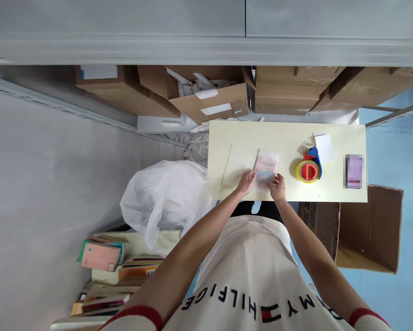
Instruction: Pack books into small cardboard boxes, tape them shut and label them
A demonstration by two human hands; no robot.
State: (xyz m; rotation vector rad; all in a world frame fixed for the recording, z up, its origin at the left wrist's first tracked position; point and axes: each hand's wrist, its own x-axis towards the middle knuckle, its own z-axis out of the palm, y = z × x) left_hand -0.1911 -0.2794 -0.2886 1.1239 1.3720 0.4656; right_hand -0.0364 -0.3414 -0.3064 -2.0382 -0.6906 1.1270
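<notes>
A flat, book-sized packet (266, 166) with a pale pink and blue front lies on the cream table (330, 191), seemingly under a whitish see-through wrap. My left hand (247, 181) is closed at its lower left edge. At the lower right corner, the fingers of my right hand (278, 186) are closed on its edge. Beside it on the left is a thin, nearly clear sheet (236, 163). To the right of my right hand sits a tape dispenser (310, 168) with a red hub, yellow roll and blue part.
White cards (324, 146) lie behind the dispenser; a purple, partly blurred item (354, 172) is at the table's right end. A white plastic bag (161, 197) and stacked books (106, 294) are left, an open carton (370, 230) right. Cardboard boxes (213, 103) fill the shelf behind.
</notes>
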